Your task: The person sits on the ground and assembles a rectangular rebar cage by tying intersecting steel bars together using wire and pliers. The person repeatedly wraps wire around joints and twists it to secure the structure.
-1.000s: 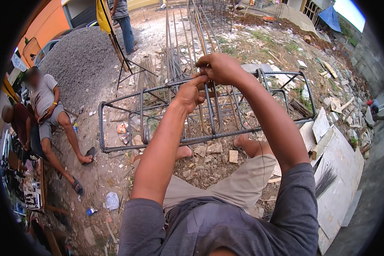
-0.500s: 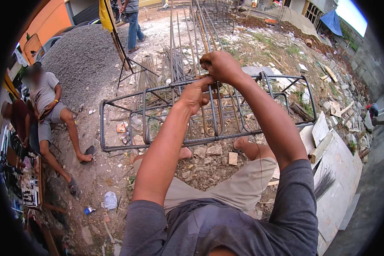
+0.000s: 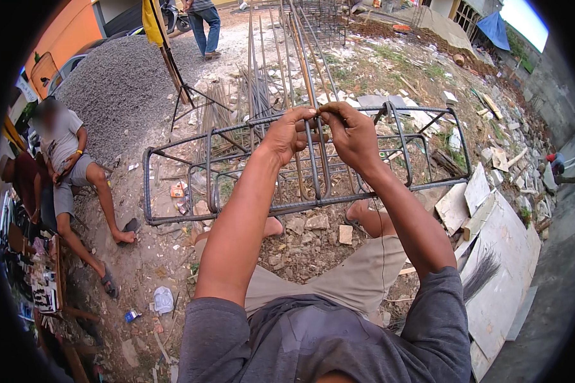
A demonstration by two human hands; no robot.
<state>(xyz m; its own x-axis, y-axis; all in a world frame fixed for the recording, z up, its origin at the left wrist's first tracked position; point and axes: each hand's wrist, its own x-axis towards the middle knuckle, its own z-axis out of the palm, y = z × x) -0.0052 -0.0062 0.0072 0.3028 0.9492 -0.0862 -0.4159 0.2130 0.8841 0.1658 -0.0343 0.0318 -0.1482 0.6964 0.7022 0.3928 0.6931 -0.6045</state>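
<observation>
Both arms (image 3: 237,220) are stretched forward, slightly bent. Fingers (image 3: 337,112) of the left hand (image 3: 284,137) and right hand (image 3: 354,142) are curled close together at the far side of the crosswise rebar cage (image 3: 300,205); whether anything is pinched cannot be told.

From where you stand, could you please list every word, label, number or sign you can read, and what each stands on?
None can be read clearly.
White sign at the far left: lettering too small and blurred.
Orange packet on the ground: any print too small.
Blue-and-white packet on the ground: any print too small.
Steel bar frame: no lettering visible.
</observation>
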